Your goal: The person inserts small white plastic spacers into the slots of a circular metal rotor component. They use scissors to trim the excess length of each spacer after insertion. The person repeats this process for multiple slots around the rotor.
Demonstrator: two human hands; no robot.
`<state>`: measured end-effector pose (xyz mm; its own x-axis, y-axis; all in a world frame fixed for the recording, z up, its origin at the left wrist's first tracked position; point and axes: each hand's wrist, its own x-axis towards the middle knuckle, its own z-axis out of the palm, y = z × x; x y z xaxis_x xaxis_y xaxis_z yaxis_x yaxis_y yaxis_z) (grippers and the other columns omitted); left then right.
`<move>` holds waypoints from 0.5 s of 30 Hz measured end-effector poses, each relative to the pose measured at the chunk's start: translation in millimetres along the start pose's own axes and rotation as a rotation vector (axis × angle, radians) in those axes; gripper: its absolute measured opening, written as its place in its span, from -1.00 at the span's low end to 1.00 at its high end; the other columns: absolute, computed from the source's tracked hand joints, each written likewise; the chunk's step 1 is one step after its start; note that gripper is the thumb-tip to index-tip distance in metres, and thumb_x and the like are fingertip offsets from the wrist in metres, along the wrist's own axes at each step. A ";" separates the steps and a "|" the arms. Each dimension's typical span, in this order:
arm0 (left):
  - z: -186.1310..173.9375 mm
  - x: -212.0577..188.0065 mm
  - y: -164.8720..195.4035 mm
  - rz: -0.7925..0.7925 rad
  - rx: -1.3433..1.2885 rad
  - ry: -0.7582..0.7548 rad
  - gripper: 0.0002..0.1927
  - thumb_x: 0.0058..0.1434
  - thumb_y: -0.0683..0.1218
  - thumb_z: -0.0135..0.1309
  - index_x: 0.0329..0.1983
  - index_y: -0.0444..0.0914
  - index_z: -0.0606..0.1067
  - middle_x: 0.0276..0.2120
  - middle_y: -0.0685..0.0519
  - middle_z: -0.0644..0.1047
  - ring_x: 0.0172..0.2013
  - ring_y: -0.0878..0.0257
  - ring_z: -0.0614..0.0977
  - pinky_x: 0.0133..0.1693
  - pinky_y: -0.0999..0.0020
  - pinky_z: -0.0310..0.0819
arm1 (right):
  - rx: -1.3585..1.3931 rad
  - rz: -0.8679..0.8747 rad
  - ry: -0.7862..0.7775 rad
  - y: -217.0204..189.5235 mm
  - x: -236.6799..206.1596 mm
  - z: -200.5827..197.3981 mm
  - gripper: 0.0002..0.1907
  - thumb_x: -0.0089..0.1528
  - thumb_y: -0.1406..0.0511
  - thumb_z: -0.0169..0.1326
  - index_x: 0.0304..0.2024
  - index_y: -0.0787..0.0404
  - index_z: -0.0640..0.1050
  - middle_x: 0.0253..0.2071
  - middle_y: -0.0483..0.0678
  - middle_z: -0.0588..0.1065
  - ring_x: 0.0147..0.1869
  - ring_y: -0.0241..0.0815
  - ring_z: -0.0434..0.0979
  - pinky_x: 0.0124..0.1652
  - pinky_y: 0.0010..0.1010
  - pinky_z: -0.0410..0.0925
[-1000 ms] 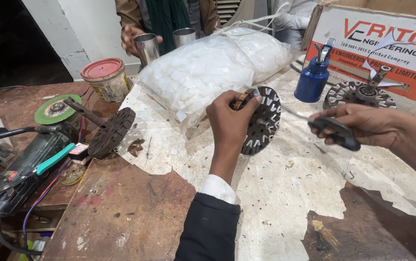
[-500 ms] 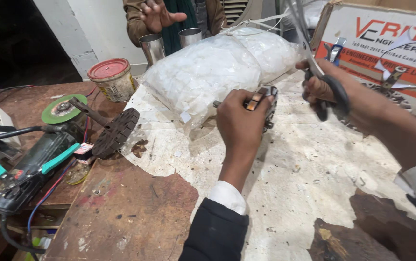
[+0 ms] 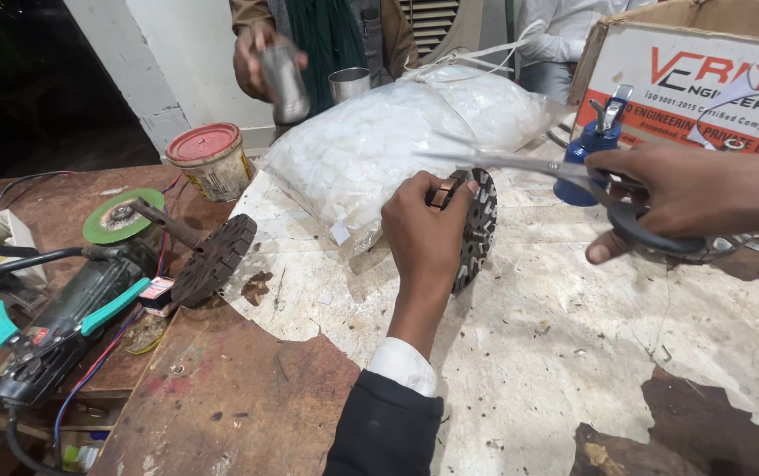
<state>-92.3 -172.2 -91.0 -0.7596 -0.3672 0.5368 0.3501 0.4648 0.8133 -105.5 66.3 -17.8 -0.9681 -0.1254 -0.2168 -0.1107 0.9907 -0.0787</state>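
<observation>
My left hand grips the top edge of a round toothed metal stator disc and holds it upright on the worn white table cover. A copper-coloured winding shows under my fingertips. My right hand holds a pair of scissors by their black handles. The long blades point left and their tips reach just above the disc.
A bulging white plastic bag lies behind the disc. At the left are an angle grinder with a green disc, a second stator on a shaft and a red-lidded tin. A blue oil can, a cardboard box and another person's hand with a steel cup are beyond.
My right hand rose from the table with the scissors, then swung them round so the blades point left at the disc. My left hand stayed on the disc.
</observation>
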 end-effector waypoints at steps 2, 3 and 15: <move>-0.4 0.1 -1.5 0.014 0.013 -0.009 -0.63 0.05 -0.01 0.37 -0.57 -0.37 0.48 -0.62 -0.05 0.53 -0.59 0.17 0.50 -0.45 0.19 0.37 | -0.055 -0.003 -0.036 -4.3 -1.7 -0.9 0.22 -0.16 -0.17 0.39 0.43 0.16 0.26 -0.21 0.02 0.50 -0.06 -0.02 0.58 -0.13 -0.14 0.53; -1.0 0.0 -2.8 0.015 0.008 -0.018 -0.62 0.06 -0.02 0.36 -0.57 -0.38 0.48 -0.63 -0.06 0.53 -0.58 0.16 0.49 -0.44 0.18 0.36 | -0.035 0.028 -0.080 -3.5 -4.2 -1.5 0.20 -0.12 -0.16 0.38 0.45 0.16 0.24 -0.22 0.04 0.50 -0.11 0.00 0.60 -0.17 -0.12 0.55; 3.5 -3.5 -1.3 0.028 -0.122 -0.131 -0.75 0.14 -0.05 0.24 -0.32 -0.37 0.64 -0.50 -0.08 0.67 -0.50 0.20 0.70 -0.36 0.30 0.54 | -0.072 0.055 -0.137 1.3 -23.0 -12.2 0.06 -0.09 -0.16 0.36 0.36 0.13 0.35 -0.43 -0.02 0.53 -0.33 -0.10 0.61 -0.32 -0.19 0.50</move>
<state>-92.0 -168.7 -94.7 -0.8110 -0.2434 0.5320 0.4298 0.3690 0.8241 -86.1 71.1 -1.1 -0.9341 -0.0718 -0.3498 -0.0788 0.9969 0.0060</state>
